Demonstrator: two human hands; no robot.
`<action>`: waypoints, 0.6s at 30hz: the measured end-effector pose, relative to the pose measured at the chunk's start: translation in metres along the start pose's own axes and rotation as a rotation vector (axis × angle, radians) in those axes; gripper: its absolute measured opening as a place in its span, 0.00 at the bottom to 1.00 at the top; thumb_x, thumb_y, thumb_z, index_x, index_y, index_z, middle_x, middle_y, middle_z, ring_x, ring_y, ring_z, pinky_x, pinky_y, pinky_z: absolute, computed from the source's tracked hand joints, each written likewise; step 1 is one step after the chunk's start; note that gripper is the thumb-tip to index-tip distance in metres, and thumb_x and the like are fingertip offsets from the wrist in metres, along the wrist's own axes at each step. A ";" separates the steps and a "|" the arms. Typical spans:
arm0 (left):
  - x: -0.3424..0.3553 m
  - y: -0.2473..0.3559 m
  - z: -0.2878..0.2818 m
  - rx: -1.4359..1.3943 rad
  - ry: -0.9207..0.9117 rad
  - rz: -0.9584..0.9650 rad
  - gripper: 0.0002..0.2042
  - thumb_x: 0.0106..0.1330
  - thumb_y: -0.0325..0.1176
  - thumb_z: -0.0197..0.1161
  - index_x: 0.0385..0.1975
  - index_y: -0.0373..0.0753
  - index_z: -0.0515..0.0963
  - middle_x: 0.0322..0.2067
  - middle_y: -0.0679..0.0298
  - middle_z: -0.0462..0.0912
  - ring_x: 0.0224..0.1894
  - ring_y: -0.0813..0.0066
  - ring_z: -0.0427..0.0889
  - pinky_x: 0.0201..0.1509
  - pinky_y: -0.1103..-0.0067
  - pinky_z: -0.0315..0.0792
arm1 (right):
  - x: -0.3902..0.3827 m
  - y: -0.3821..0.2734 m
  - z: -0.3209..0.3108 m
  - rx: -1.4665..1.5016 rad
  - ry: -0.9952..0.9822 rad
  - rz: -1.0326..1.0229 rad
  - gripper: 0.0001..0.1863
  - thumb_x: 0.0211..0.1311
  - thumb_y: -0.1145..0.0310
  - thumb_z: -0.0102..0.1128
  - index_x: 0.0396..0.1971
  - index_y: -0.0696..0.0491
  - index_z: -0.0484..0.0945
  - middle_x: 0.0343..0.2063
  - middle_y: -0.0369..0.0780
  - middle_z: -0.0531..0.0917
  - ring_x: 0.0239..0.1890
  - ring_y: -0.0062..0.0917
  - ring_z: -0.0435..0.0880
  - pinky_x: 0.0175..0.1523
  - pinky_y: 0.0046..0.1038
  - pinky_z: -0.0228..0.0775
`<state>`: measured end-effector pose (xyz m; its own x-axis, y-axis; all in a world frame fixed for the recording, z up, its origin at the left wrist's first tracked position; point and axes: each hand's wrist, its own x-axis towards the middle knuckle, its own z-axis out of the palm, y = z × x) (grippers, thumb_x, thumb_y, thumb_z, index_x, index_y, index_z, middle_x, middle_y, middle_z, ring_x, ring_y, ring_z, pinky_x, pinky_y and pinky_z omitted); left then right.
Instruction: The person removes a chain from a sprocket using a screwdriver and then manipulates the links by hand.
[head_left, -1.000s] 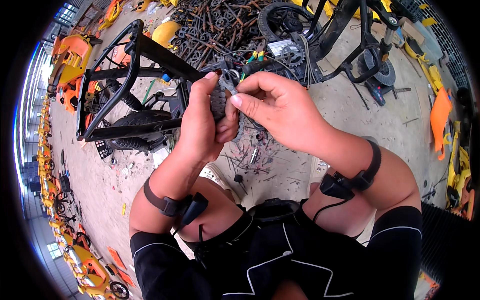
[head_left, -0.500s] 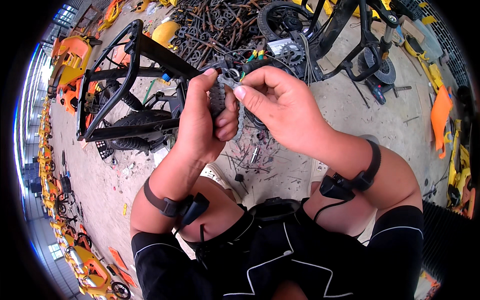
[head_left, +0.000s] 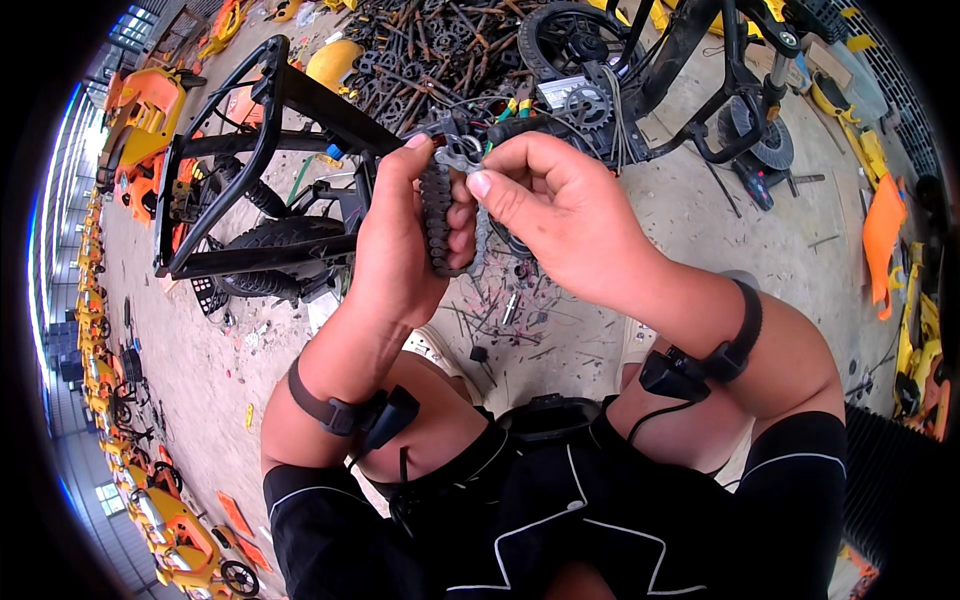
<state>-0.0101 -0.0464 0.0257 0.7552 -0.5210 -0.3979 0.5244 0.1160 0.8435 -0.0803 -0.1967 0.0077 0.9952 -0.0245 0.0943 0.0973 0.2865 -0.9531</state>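
A grey link chain (head_left: 436, 215) hangs in a loop between my hands, in front of the frame parts. My left hand (head_left: 400, 225) is closed on it, with the thumb up near the chain's upper end and the fingers curled behind. Between thumb and forefinger, my right hand (head_left: 555, 205) pinches the chain's top part close to my left thumb. The lower bend of the loop shows below my left fingers. Just behind lie pliers with green and yellow handles (head_left: 518, 106); the exact link under my right fingertips is hard to make out.
A black metal frame (head_left: 270, 110) with a tyre stands at the left. Behind lies a heap of rusty cranks and rods (head_left: 430, 55). At the right are a black frame with a toothed chainwheel (head_left: 588, 108) and a power drill (head_left: 757, 185). Small scraps litter the floor between my feet.
My left fingers have loosened and shifted a little, so more of the chain's loop shows below them. My right hand keeps its pinch in nearly the same place.
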 end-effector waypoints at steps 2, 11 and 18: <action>0.001 -0.001 0.001 -0.007 0.005 0.014 0.25 0.71 0.60 0.49 0.25 0.43 0.74 0.17 0.73 0.69 0.19 0.80 0.67 0.22 0.83 0.60 | 0.000 0.001 -0.001 0.015 -0.008 0.006 0.07 0.75 0.73 0.55 0.44 0.62 0.74 0.40 0.40 0.83 0.42 0.22 0.83 0.50 0.27 0.79; 0.003 0.000 0.003 -0.002 0.061 0.001 0.23 0.70 0.59 0.51 0.32 0.42 0.77 0.20 0.73 0.72 0.22 0.83 0.70 0.21 0.84 0.61 | -0.001 0.000 0.000 -0.173 0.078 -0.006 0.07 0.74 0.71 0.58 0.44 0.59 0.76 0.38 0.35 0.82 0.41 0.14 0.79 0.47 0.20 0.74; 0.005 -0.002 -0.002 -0.003 0.080 0.003 0.23 0.68 0.59 0.54 0.29 0.42 0.76 0.20 0.71 0.74 0.20 0.82 0.70 0.19 0.84 0.61 | 0.000 0.002 -0.001 -0.164 0.064 -0.005 0.07 0.74 0.71 0.59 0.44 0.59 0.76 0.38 0.34 0.82 0.41 0.12 0.79 0.47 0.19 0.73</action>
<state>-0.0063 -0.0478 0.0213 0.7857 -0.4515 -0.4228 0.5232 0.1205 0.8436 -0.0799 -0.1974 0.0056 0.9924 -0.0883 0.0856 0.0964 0.1264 -0.9873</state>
